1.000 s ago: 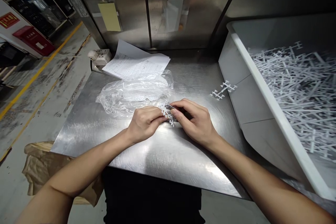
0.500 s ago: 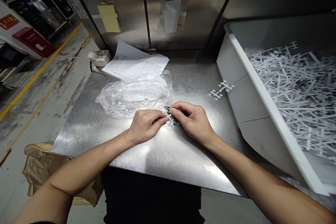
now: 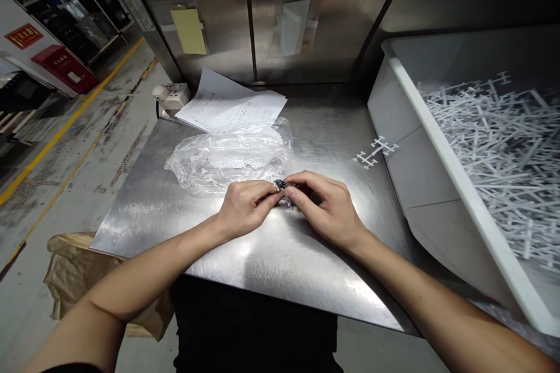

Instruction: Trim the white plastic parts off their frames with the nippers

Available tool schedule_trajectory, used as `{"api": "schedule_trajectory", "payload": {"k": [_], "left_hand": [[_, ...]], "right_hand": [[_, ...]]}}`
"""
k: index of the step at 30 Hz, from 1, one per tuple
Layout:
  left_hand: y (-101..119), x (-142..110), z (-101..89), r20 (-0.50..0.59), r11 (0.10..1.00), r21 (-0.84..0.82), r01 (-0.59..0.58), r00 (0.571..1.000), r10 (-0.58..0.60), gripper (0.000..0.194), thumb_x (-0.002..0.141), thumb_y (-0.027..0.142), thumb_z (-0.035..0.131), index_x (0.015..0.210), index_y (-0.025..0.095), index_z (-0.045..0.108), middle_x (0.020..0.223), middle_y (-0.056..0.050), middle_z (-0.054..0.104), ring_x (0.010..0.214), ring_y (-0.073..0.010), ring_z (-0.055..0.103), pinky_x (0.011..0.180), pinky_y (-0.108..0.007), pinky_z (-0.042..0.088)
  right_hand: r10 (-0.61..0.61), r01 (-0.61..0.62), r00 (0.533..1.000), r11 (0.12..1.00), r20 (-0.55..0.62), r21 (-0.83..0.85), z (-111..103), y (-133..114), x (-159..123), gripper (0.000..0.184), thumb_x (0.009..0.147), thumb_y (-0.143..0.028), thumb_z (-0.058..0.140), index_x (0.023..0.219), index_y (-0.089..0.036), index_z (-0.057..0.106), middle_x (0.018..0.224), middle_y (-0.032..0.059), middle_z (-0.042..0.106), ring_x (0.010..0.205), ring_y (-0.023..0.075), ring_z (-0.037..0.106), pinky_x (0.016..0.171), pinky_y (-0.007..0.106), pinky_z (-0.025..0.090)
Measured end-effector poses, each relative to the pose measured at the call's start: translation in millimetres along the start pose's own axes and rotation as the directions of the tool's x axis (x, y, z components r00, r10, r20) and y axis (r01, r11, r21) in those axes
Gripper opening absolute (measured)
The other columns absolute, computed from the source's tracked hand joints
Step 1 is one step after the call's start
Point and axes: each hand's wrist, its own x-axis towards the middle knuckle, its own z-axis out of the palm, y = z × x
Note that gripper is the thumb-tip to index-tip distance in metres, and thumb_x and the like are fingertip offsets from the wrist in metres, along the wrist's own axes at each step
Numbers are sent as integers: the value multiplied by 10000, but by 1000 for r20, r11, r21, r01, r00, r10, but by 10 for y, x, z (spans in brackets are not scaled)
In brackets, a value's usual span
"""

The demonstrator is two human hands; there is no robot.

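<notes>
My left hand (image 3: 248, 208) pinches a small white plastic sprue (image 3: 287, 201) between thumb and fingers, above the metal table. Meeting it from the right, my right hand (image 3: 326, 205) is closed around small dark nippers (image 3: 282, 184), mostly covered by the fingers. The tool's tip touches or nearly touches the upper end of the sprue. Just behind both hands lies a clear plastic bag (image 3: 227, 154) with small white pieces inside. Another white branched sprue (image 3: 376, 151) rests on the table to the right, beside a big bin.
The large white bin (image 3: 464, 186) at right is heaped with white sprues (image 3: 511, 157). Printed sheets (image 3: 231, 102) and a power socket (image 3: 175, 96) sit at the back of the metal table (image 3: 144, 204). A brown paper sack (image 3: 70, 268) stands at lower left.
My right hand has brought the nippers slightly left, over the sprue, and now covers more of it. The whole view has shifted a little. My left hand keeps its pinch.
</notes>
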Motion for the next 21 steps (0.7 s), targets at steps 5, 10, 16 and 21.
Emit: {"api": "schedule_trajectory", "payload": {"k": [5, 10, 16, 21], "left_hand": [[0, -1, -2, -10, 998, 27, -49, 999, 49, 197, 1117, 267, 646, 982, 191, 767, 816, -18, 781, 688, -135, 716, 647, -252, 507], [-7, -5, 0, 17, 993, 86, -76, 997, 74, 231, 1128, 255, 608, 967, 178, 754, 812, -34, 774, 709, -152, 718, 673, -273, 521], [-8, -8, 7, 28, 975, 187, -119, 993, 116, 267, 1138, 249, 576, 936, 186, 738, 798, -32, 764, 708, -156, 716, 680, -278, 519], [27, -15, 35, 15, 959, 238, -156, 987, 157, 283, 1127, 224, 574, 885, 174, 711, 737, -15, 709, 649, -146, 661, 639, -286, 478]], "right_hand": [[-6, 6, 1000, 1000, 19, -23, -6, -17, 0, 105, 1071, -296, 698, 1088, -226, 776, 932, 31, 802, 807, 203, 733, 724, 336, 535], [47, -47, 999, 999, 20, -12, -1, -61, -10, 121, 1073, -325, 689, 1065, -244, 779, 946, 44, 820, 825, 229, 745, 754, 361, 553], [106, -106, 994, 994, 9, 39, 27, -91, -32, 135, 1063, -326, 688, 1034, -242, 789, 933, 41, 828, 803, 225, 743, 764, 362, 564], [214, -215, 977, 970, 19, 110, 43, -49, -35, 195, 1055, -381, 699, 989, -220, 788, 796, 17, 757, 692, 190, 660, 646, 330, 486]]}}
